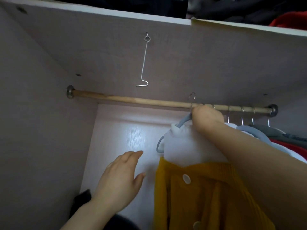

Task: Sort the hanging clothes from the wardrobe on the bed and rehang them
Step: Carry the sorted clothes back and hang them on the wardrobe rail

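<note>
Nearest you, at the lower centre of the frame, your left hand (119, 178) is open, fingers straight and holding nothing, just beside the mustard-yellow ribbed garment with pale round buttons (199, 196) but apart from it. That garment hangs in the lower right, under a white garment (186, 146). Both sit on the grey-blue plastic hanger (182, 122).

Above them, right of centre, your right hand (206, 115) grips that hanger by its neck. Its metal hook rises above the wooden hanging rod (132, 99), and you cannot tell from here whether it is seated on the rod or only held against it.

Further along, at the rod's right end, at least 4 metal hanger hooks (242, 117) are over the rod, carrying grey and red clothes (282, 135). A bent wire hook (144, 60) dangles under the white-edged upper shelf (116, 11), which holds dark folded clothes (249, 7).

By my judgement you are in the rehanging stage, with several pieces up and this 1 in hand. The bed is out of view, so what is left to hang cannot be told.
</note>
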`<action>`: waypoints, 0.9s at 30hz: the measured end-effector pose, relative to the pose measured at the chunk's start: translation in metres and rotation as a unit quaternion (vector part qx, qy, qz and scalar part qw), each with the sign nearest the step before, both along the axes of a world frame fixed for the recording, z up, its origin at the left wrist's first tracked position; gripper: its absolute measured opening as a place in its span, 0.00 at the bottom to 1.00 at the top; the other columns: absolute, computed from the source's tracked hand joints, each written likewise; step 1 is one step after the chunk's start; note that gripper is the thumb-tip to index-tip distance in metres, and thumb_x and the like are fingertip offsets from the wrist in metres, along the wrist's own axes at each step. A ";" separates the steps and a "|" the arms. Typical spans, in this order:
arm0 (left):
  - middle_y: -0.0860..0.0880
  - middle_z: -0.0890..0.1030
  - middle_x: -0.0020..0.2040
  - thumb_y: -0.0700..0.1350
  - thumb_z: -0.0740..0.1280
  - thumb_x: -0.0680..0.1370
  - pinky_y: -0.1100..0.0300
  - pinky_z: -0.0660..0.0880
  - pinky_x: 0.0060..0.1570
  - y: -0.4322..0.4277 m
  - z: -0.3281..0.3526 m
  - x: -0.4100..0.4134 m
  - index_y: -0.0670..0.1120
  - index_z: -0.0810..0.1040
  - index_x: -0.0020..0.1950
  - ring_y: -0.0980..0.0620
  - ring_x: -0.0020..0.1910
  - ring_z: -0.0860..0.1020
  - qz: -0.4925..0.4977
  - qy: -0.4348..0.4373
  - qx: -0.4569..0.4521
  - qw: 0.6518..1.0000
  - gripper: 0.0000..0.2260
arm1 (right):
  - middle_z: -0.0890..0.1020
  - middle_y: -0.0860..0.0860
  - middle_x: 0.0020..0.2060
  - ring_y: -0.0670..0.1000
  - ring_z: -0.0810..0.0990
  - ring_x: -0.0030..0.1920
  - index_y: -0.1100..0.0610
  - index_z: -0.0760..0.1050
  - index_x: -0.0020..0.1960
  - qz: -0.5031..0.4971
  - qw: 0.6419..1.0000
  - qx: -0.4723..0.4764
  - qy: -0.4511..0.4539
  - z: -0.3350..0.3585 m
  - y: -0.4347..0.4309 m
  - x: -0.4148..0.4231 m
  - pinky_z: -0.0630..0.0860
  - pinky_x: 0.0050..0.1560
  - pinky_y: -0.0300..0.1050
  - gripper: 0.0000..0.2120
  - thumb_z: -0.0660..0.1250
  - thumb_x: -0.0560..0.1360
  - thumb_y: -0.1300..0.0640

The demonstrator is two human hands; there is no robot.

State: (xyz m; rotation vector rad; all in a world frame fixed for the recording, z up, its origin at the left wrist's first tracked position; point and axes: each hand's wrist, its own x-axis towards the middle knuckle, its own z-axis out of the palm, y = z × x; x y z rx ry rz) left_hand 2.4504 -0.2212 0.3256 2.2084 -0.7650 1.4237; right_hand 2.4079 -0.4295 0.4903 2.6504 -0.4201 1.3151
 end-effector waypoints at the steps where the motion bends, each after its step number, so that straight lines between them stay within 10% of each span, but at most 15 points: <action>1: 0.59 0.62 0.71 0.56 0.59 0.78 0.66 0.60 0.65 -0.001 -0.001 0.005 0.56 0.54 0.74 0.59 0.69 0.62 0.003 -0.001 0.004 1.000 0.26 | 0.76 0.57 0.60 0.59 0.75 0.60 0.60 0.72 0.63 -0.004 1.000 0.004 -0.010 0.002 -0.003 0.007 0.72 0.54 0.49 0.17 0.58 0.75 0.66; 14: 0.61 0.58 0.72 0.58 0.57 0.78 0.67 0.57 0.66 -0.011 -0.032 0.024 0.59 0.50 0.74 0.61 0.70 0.59 0.031 0.055 0.023 0.998 0.27 | 0.72 0.57 0.60 0.58 0.76 0.57 0.59 0.70 0.64 -0.011 1.000 -0.012 0.024 -0.036 -0.006 0.039 0.67 0.42 0.46 0.18 0.61 0.75 0.63; 23: 0.57 0.62 0.71 0.56 0.59 0.78 0.64 0.61 0.64 0.010 -0.051 -0.018 0.55 0.54 0.74 0.57 0.67 0.64 0.038 0.103 0.037 0.993 0.26 | 0.64 0.58 0.69 0.61 0.61 0.69 0.54 0.65 0.69 -0.075 0.983 -0.139 0.096 -0.081 0.012 0.010 0.56 0.69 0.55 0.23 0.61 0.75 0.53; 27: 0.53 0.64 0.71 0.54 0.60 0.78 0.62 0.61 0.65 0.027 -0.070 -0.048 0.52 0.55 0.75 0.54 0.67 0.65 0.036 0.145 0.042 0.988 0.27 | 0.68 0.55 0.65 0.58 0.65 0.65 0.51 0.66 0.67 0.047 0.987 -0.095 0.118 -0.129 0.031 -0.017 0.61 0.64 0.54 0.20 0.59 0.76 0.51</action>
